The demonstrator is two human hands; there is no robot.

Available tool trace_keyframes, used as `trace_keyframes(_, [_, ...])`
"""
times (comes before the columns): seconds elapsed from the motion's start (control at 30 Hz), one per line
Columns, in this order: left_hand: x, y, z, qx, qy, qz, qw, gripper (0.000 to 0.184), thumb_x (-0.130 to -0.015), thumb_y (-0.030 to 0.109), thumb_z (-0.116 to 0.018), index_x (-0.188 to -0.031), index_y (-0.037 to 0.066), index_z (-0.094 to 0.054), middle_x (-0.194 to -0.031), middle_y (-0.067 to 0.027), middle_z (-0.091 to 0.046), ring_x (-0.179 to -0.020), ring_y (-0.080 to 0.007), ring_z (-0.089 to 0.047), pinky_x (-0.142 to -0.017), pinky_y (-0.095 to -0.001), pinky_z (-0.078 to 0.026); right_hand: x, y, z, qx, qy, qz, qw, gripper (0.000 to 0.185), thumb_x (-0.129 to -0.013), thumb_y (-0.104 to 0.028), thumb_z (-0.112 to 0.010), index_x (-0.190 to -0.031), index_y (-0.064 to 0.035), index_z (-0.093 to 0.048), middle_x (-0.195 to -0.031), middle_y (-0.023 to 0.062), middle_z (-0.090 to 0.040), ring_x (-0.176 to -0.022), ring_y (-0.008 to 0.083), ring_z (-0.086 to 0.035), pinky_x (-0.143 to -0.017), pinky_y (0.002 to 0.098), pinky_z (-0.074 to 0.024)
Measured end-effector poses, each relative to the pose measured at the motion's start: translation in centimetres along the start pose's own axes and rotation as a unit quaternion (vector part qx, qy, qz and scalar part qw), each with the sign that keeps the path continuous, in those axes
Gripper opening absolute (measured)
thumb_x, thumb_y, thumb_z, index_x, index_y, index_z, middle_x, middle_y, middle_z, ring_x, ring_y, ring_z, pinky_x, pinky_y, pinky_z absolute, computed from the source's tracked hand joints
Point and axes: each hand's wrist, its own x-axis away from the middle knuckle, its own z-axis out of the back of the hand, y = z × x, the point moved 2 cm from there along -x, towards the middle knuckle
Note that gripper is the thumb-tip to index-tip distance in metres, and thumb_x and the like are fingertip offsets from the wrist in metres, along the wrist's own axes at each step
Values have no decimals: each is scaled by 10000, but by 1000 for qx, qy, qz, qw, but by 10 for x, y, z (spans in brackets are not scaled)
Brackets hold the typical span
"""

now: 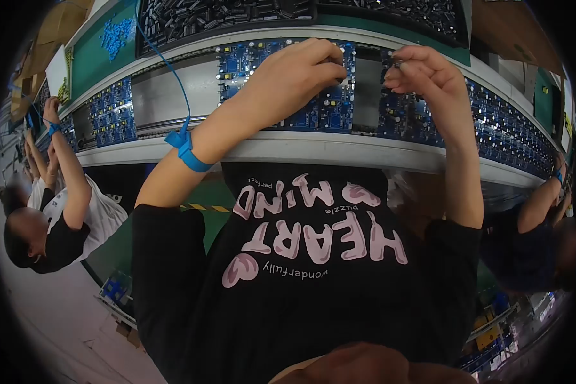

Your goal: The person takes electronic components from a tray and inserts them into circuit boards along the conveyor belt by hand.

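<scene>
My left hand is over a blue circuit board panel on the line, its fingers curled down toward the small parts on it. What its fingertips hold, if anything, is hidden. A blue wrist strap with a cord circles my left wrist. Over the left edge of another blue circuit board panel, my right hand is raised with thumb and fingers drawn together. Something small and dark shows at those fingertips, too small to name.
Black trays of dark cylindrical components stand behind the line, beside a pile of small blue parts. More board panels lie along the rails. Co-workers are at the left and right, their hands near the line.
</scene>
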Motion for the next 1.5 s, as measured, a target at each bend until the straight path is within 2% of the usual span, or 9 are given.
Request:
trace_keyframes(0.47, [-6,11,5,-98,-18,-27,995,185,-785,90,-754,-964,85,-708,-1043,-24,-644,-957,-228,-629,-811,-350,-511,3,1,1,8,2,-6,1000,179,-1025,-91,-581,-1156,8,-651,-965,113,-741,-893,180,-737,-767,261,-587])
trace_keyframes(0.73, [-7,12,2,-121,-37,-26,992,180,-791,133,-760,-960,93,-714,-1036,-10,-647,-970,-225,-623,-827,-350,-505,3,5,-6,15,9,10,1000,174,-1009,-29,-590,-1164,33,-639,-1051,114,-720,-956,187,-728,-842,274,-589])
trace_keyframes(0.9, [-24,-18,37,-123,99,7,987,136,-855,138,-751,-978,87,-725,-942,-52,-688,-869,-283,-670,-739,-358,-549,14,-1,-5,54,9,4,998,169,-1007,-17,-586,-1156,36,-644,-1053,115,-719,-970,182,-726,-842,273,-593])
trace_keyframes(0.93, [-31,-18,55,-152,117,-28,981,177,-900,99,-721,-1076,88,-737,-948,-62,-722,-840,-248,-709,-721,-328,-564,16,-1,-5,52,10,6,999,168,-1005,-16,-587,-1153,37,-646,-1048,115,-721,-971,180,-726,-837,273,-593])
trace_keyframes(1.07, [-33,-37,55,-138,116,-16,984,181,-906,97,-716,-1086,86,-736,-954,-62,-724,-845,-240,-710,-723,-323,-565,22,-1,-17,54,21,-14,998,175,-997,-10,-595,-1159,36,-643,-1047,107,-723,-969,174,-726,-827,265,-591])
trace_keyframes(1.17, [-45,-53,43,-118,112,-7,987,185,-912,94,-710,-1095,83,-736,-961,-62,-726,-849,-232,-712,-726,-318,-565,25,-4,-32,102,34,-44,993,145,-977,-32,-638,-1110,12,-673,-1055,88,-732,-914,148,-724,-786,258,-579])
trace_keyframes(1.27, [-46,-56,40,-97,110,1,989,189,-919,92,-705,-1105,81,-735,-967,-62,-729,-853,-224,-714,-728,-313,-566,23,-11,-47,299,12,3,954,101,-914,-46,-705,-1011,-21,-706,-1021,66,-715,-875,175,-707,-747,289,-560])
trace_keyframes(1.33, [-48,-60,38,-85,109,7,990,192,-923,90,-701,-1112,79,-735,-972,-61,-730,-856,-219,-715,-730,-310,-567,20,-10,-56,440,-18,162,883,90,-845,-70,-752,-925,-50,-718,-954,56,-651,-868,224,-636,-761,344,-500])
trace_keyframes(1.5, [-35,-67,47,-57,103,25,993,199,-934,86,-692,-1128,75,-734,-983,-61,-734,-863,-205,-718,-734,-302,-568,17,-2,-59,492,-32,163,854,113,-811,-78,-765,-912,-72,-716,-921,49,-574,-906,249,-552,-799,367,-410])
